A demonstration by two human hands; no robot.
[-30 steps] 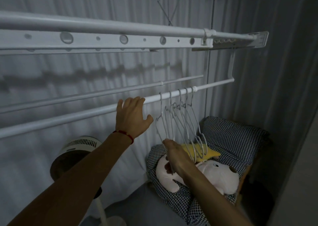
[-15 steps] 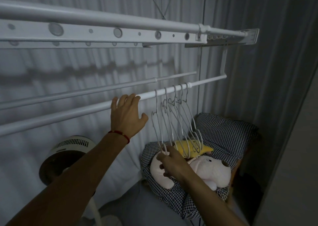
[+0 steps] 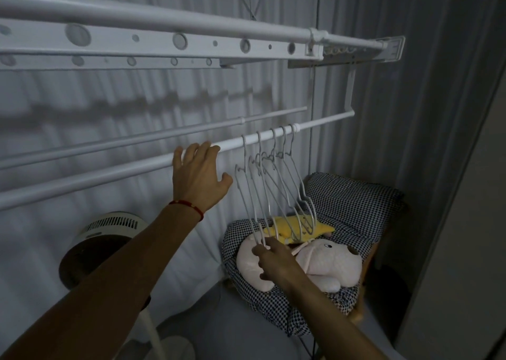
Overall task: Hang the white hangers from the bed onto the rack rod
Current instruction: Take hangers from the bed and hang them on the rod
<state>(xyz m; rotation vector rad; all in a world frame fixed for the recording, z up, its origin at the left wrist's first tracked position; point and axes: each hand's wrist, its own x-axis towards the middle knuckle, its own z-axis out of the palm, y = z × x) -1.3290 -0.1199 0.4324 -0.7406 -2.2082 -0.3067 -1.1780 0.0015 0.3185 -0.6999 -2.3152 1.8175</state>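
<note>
5 hangers, 2 hands.

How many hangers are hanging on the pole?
5. The hangers hang side by side on the pole, just right of the left hand. The right hand holds the leftmost ones' bottoms.

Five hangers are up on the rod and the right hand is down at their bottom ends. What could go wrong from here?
1. The right hand pinches the lower end of the leftmost white hangers; a pull sideways could slide or lift their hooks off the rack rod.
2. The hangers crowd together and overlap, so moving one may tangle or drag the others.
3. The left hand rests on the rod beside the first hook; a shift right could knock it.
</note>
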